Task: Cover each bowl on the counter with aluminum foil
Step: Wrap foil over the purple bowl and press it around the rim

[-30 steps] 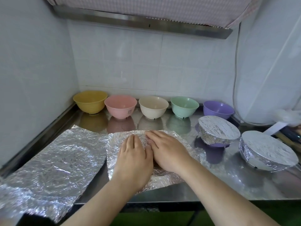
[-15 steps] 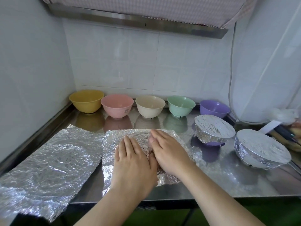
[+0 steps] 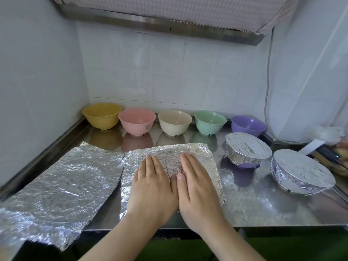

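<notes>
step: smoothing foil sheet [image 3: 170, 162] flat on counter [image 3: 263, 204] before use | left hand [image 3: 152, 187], right hand [image 3: 197, 187]: flat, fingers straight, pressing foil, gripping nothing | five bare bowls [image 3: 174, 122] lined at wall, awaiting foil | two covered bowls [image 3: 247, 150] set right, out of way

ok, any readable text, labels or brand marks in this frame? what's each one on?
No readable text.
Pink plastic bowl: small dark mark on its front wall, too blurred to read.
Steel hood strip: small dark spot, not legible.
Crinkled foil sheets, other bowls: no print visible.
</notes>
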Demonstrator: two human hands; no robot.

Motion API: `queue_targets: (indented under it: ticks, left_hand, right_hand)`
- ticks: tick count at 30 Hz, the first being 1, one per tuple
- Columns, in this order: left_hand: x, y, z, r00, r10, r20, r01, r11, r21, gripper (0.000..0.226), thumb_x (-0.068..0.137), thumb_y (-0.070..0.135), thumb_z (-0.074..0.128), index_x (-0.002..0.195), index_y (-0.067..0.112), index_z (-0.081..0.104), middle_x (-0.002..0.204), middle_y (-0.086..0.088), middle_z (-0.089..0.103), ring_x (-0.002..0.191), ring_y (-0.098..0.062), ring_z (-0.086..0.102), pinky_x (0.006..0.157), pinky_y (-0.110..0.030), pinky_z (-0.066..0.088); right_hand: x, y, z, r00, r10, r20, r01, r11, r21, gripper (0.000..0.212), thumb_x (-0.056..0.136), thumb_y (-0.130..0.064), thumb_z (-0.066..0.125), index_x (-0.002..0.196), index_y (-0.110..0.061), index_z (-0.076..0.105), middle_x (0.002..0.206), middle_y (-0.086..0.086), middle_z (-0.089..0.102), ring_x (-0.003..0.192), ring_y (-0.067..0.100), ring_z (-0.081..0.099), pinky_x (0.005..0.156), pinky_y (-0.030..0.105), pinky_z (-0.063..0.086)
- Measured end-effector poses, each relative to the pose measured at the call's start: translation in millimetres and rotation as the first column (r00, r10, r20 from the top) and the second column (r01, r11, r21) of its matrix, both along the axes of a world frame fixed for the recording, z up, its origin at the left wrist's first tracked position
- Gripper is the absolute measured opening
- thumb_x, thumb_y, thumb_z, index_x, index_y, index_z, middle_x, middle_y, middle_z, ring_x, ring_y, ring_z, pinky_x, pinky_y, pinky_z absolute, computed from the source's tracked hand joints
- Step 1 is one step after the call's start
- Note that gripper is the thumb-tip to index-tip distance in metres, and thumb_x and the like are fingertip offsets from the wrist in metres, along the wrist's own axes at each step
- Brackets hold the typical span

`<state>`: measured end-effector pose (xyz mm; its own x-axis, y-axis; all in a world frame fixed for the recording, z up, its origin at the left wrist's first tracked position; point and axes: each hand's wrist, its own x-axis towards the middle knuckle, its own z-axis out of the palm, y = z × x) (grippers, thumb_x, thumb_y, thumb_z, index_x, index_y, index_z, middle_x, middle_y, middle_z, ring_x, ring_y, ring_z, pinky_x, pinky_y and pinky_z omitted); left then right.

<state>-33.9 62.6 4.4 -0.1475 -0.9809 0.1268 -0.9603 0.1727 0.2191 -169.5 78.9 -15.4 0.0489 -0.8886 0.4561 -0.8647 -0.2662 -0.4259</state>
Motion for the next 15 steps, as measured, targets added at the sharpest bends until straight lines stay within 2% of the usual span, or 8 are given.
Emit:
queue_targets:
  ticks: [3, 6, 9, 11, 12, 13, 14, 15]
  left_hand:
    - [1, 0, -3, 1.0, -0.003, -0.018, 0.002, 1.0, -0.019, 0.105, 0.076, 0.055, -0.02, 0.163, -0.002, -0.005, 0.173, -0.022, 0.0, 0.161, -0.032, 0.001, 0.129, -0.038, 0.002]
    - [0, 0, -2, 1.0, -0.006, -0.018, 0.005, 0.999, -0.05, 0.106, 0.077, 0.057, -0.021, 0.163, -0.003, -0.003, 0.172, -0.023, 0.002, 0.161, -0.032, 0.003, 0.129, -0.039, 0.004]
    - [-1, 1, 2, 1.0, -0.012, -0.007, 0.012, 0.999, -0.036, 0.107, 0.076, 0.058, -0.021, 0.163, -0.003, -0.004, 0.173, -0.022, 0.001, 0.161, -0.032, 0.002, 0.129, -0.04, 0.004]
    - [0, -1, -4, 0.999, -0.031, -0.031, 0.03, 0.999, -0.044, 0.104, 0.081, 0.058, -0.016, 0.163, -0.003, -0.001, 0.172, -0.024, 0.003, 0.161, -0.034, 0.003, 0.13, -0.042, 0.006]
    - [4, -2, -6, 0.997, -0.051, -0.054, 0.049, 0.998, -0.05, 0.099, 0.087, 0.056, -0.008, 0.163, -0.005, 0.009, 0.17, -0.027, 0.011, 0.159, -0.039, 0.011, 0.13, -0.047, 0.013]
    - [9, -3, -9, 0.993, -0.1, -0.064, 0.094, 0.991, -0.099, 0.087, 0.094, 0.049, 0.006, 0.157, -0.008, 0.027, 0.164, -0.033, 0.025, 0.154, -0.047, 0.024, 0.126, -0.055, 0.024]
    - [13, -5, -12, 0.986, -0.162, -0.026, 0.156, 0.975, -0.156, 0.071, 0.098, 0.034, 0.019, 0.144, -0.011, 0.047, 0.152, -0.041, 0.04, 0.143, -0.056, 0.04, 0.116, -0.064, 0.037]
    - [16, -6, -12, 0.978, -0.208, 0.003, 0.206, 0.967, -0.148, 0.054, 0.096, 0.018, 0.026, 0.125, -0.014, 0.059, 0.136, -0.048, 0.05, 0.126, -0.065, 0.052, 0.101, -0.071, 0.048]
  right_hand:
    - [-2, 1, 0, 0.998, -0.016, -0.053, 0.016, 1.0, 0.011, 0.065, 0.11, -0.044, 0.021, 0.168, -0.015, 0.024, 0.174, -0.005, 0.021, 0.161, 0.005, 0.008, 0.131, 0.031, 0.014]
    - [-7, -11, 21, 0.998, 0.001, -0.057, 0.006, 0.993, 0.12, 0.063, 0.111, -0.04, 0.028, 0.169, -0.02, 0.016, 0.176, -0.009, 0.011, 0.161, 0.005, 0.0, 0.131, 0.025, 0.002]
    - [-10, -38, 40, 0.985, 0.092, -0.143, -0.07, 0.986, 0.154, 0.054, 0.114, -0.035, 0.031, 0.167, -0.025, 0.028, 0.174, -0.01, 0.022, 0.16, 0.007, 0.011, 0.131, 0.031, 0.009]
    - [-10, -57, 40, 0.966, 0.172, -0.194, -0.124, 0.964, 0.235, 0.052, 0.115, -0.037, 0.026, 0.166, -0.029, 0.031, 0.172, -0.014, 0.027, 0.159, 0.008, 0.016, 0.131, 0.034, 0.013]
    - [-10, -63, 38, 0.961, 0.191, -0.199, -0.129, 0.949, 0.288, 0.053, 0.115, -0.041, 0.023, 0.166, -0.032, 0.03, 0.172, -0.017, 0.026, 0.16, 0.007, 0.016, 0.131, 0.035, 0.013]
    - [-10, -66, 35, 0.96, 0.196, -0.2, -0.124, 0.938, 0.323, 0.054, 0.114, -0.044, 0.02, 0.166, -0.035, 0.03, 0.172, -0.019, 0.025, 0.16, 0.006, 0.016, 0.131, 0.037, 0.014]
    - [-10, -68, 31, 0.959, 0.194, -0.207, -0.12, 0.937, 0.327, 0.055, 0.113, -0.046, 0.018, 0.165, -0.035, 0.031, 0.171, -0.019, 0.026, 0.159, 0.005, 0.018, 0.131, 0.037, 0.016]
    - [-10, -68, 29, 0.956, 0.187, -0.224, -0.114, 0.946, 0.304, 0.056, 0.112, -0.047, 0.017, 0.165, -0.035, 0.033, 0.17, -0.019, 0.029, 0.158, 0.005, 0.022, 0.13, 0.037, 0.019]
